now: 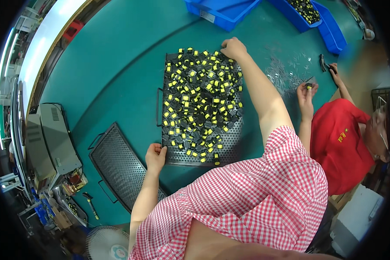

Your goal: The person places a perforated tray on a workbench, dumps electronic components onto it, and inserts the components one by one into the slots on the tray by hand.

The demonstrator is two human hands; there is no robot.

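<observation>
A perforated metal tray [184, 157] lies on the green table in front of me. Heaped over most of it are small black components with yellow tape [209, 86], and its near edge shows bare holes. My left hand [155, 157] is closed on the tray's near left corner, thumb on the rim. At the far right corner, my right hand [235, 48] curls its fingers around the tray's edge, beside the outermost components; its fingertips are partly hidden. A wire handle [159, 107] sticks out from the tray's left side.
A second perforated tray [121, 167] lies to the left. Blue bins [223, 21] stand at the back. Loose clear slivers [281, 71] are scattered at right, near a co-worker's hand [307, 97] holding a component. Grey equipment [52, 134] and a fan [106, 242] stand at left.
</observation>
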